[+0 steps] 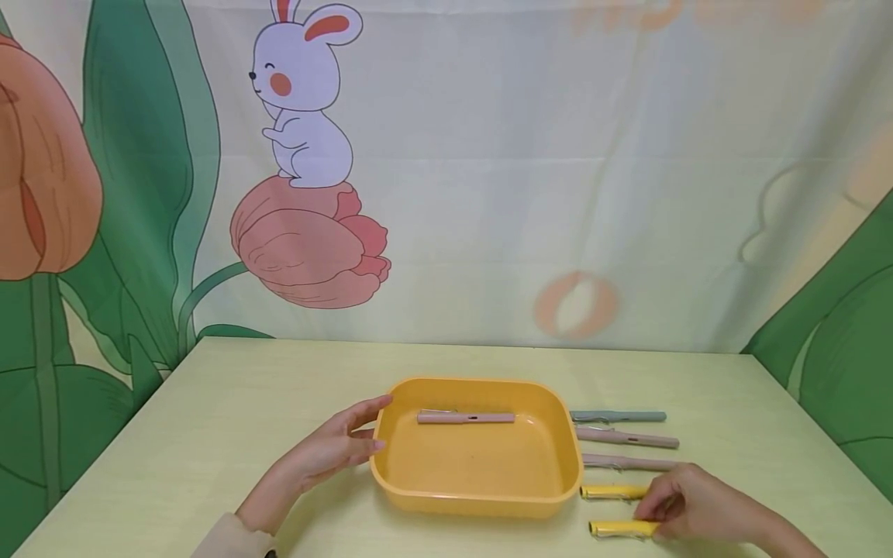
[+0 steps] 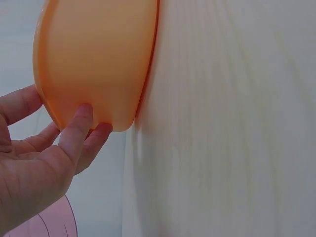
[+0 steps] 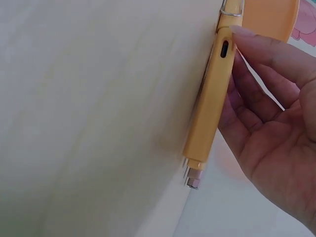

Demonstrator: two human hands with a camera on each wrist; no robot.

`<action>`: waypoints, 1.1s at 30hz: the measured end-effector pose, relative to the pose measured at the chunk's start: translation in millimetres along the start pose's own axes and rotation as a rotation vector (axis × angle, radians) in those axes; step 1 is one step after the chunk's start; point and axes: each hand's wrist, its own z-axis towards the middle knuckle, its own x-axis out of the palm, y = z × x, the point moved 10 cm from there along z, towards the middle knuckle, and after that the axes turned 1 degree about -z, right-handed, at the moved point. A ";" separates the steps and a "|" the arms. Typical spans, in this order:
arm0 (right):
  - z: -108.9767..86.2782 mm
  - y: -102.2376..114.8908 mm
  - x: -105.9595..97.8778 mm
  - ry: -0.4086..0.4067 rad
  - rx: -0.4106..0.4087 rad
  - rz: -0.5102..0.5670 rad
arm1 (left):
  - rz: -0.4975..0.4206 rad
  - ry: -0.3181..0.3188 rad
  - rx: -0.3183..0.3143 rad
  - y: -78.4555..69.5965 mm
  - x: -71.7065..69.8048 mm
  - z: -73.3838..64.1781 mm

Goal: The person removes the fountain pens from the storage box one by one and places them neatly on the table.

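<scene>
My left hand point(image 1: 324, 449) holds the left end of a yellow plastic tray point(image 1: 481, 496), its fingertips on the rim and outer wall, as the left wrist view also shows. Inside the tray a pink fountain pen point(image 1: 460, 418) lies near the back wall. To the right of the tray, my right hand point(image 1: 705, 504) pinches the nearest yellow fountain pen point(image 1: 614, 528). In the right wrist view the thumb point(image 3: 266, 49) touches this pen near its clip end, the other fingers curl behind it. A second yellow fountain pen point(image 1: 610, 492) lies just beyond.
Farther back on the right lie two pinkish pens, one pink pen point(image 1: 649, 440) and one paler pen point(image 1: 635, 463), and a grey-green pen point(image 1: 628, 416). Their left ends are close to the tray. A curtain point(image 1: 488, 194) printed with a rabbit and tulips hangs behind the table point(image 1: 279, 364).
</scene>
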 end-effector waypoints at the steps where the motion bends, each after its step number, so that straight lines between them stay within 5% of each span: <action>1: -1.1 1.3 -1.4 -0.002 -0.010 0.010 | -0.001 0.001 0.000 0.0 0.1 0.0; 6: -4.8 17.4 -14.3 -0.032 -0.119 0.035 | -0.005 0.007 0.003 -0.3 0.6 -0.5; 16: 20.1 59.9 -39.3 -0.145 -0.178 -0.033 | -0.006 0.010 0.006 -1.0 1.9 -0.6; 24: 58.7 87.3 -37.6 -0.233 -0.153 -0.046 | -0.003 -0.001 0.000 -1.0 0.6 -0.6; 33: 104.2 94.7 -22.6 -0.236 -0.099 0.020 | -0.008 -0.002 0.000 -1.7 1.0 -1.4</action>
